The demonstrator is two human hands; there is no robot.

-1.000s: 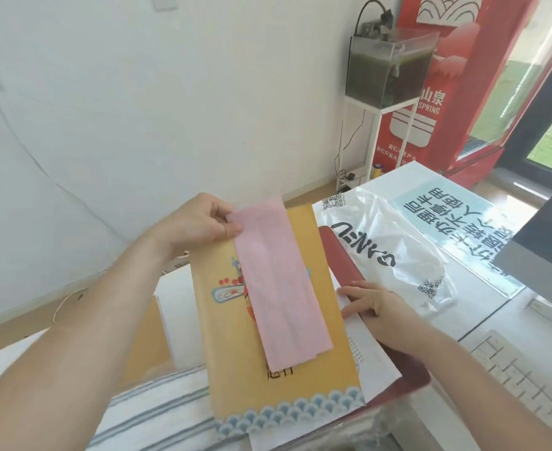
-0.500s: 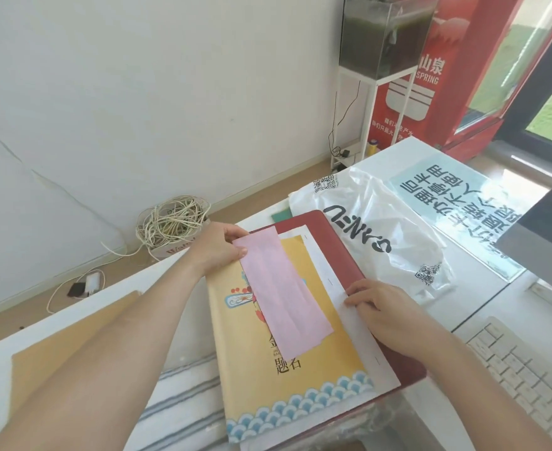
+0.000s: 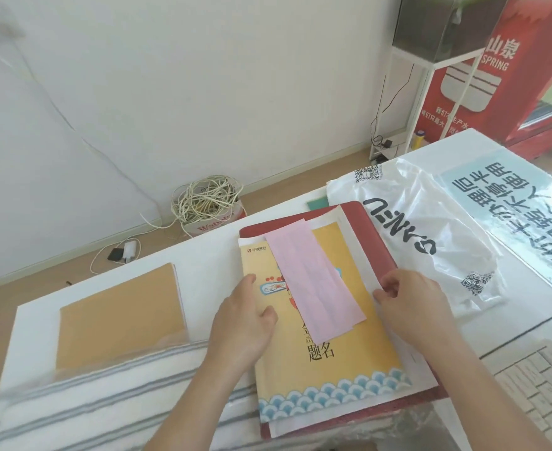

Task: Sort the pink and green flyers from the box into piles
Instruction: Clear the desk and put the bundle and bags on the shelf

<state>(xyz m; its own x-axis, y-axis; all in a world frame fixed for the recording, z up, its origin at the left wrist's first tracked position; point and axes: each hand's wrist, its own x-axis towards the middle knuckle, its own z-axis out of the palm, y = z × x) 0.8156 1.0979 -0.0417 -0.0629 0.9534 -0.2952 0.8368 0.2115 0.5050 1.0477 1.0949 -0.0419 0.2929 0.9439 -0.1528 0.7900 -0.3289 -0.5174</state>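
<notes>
Pink flyer is lying slanted on the yellow booklet, which is sitting on a white sheet and a red folder on the table. 1 pink flyer is showing. No pink pile is showing apart from it. No box is identifiable in view.

Left hand is resting on the booklet just left of the flyer, fingers relaxed and spread, gripping nothing and apparently not touching the pink paper. Right hand is sitting at the right edge of the white sheet with fingers curled. Cannot tell whether it is pinching that edge or only pressing on it.

Green corner is peeking out behind the folder, beside the plastic bag; possibly a green flyer, too little showing to say. Brown pad and striped towel are lying to the left.

Judging the step: the flyer looks set down as the start of the pink pile, and the 2 hands look free for the next sheet. Doing it well is meaning squaring the flyer to the booklet's edges so later pinks are stacking flush, keeping the green pile well apart, and lifting thin sheets by 1 corner so only 1 is coming up. Sliding on the glossy cover is the likely risk.
</notes>
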